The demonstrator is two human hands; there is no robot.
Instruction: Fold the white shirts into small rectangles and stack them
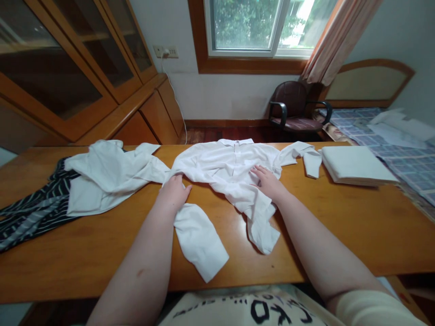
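While the table (343, 231) takes up most of the view, the white shirt (227, 163) lies across its middle, collar (243, 141) at the far edge, lower part rumpled toward the near side; white garment (105, 176) over striped cloth (41, 208) off left, flat white stack (356, 163) off right; left hand (174, 192) is down at the shirt's left edge, fingers mostly hidden, can't tell if it grips; right hand (265, 181) rests on the front, fingers extended, not clenched; shirt should be light, limp, easily creased, not fragile; best holds: shoulder seams or collar.
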